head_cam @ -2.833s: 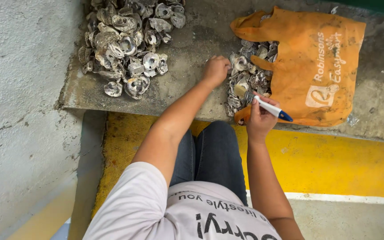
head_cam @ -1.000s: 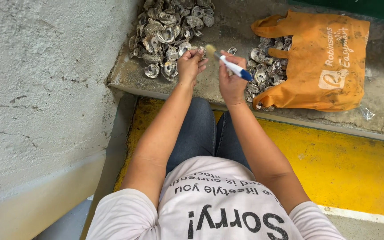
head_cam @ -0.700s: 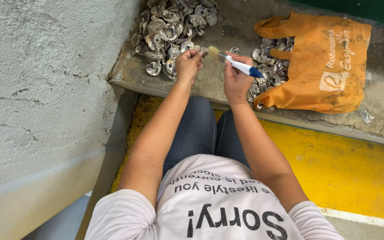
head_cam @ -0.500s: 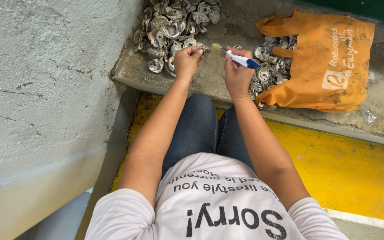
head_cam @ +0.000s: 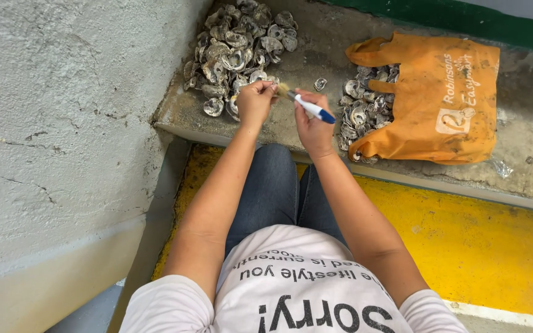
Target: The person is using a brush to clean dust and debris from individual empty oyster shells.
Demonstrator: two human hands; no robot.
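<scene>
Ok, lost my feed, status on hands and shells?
Left hand pinching a shell. Right hand holding brush against it. Shell pile ahead, orange bag right.

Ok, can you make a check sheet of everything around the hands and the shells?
Surface: grey concrete ledge, dirty and stained.
Job's things: left hand pinches a shell; right hand holds a brush, bristles at the shell.
Clutter: shell pile by the wall; orange bag lying flat, shells spilling from it; one loose shell.
Hands: both shut, close together over the ledge.
Cables: nothing seen.
Surroundings: rough grey wall on the left, yellow floor, green strip behind.
</scene>
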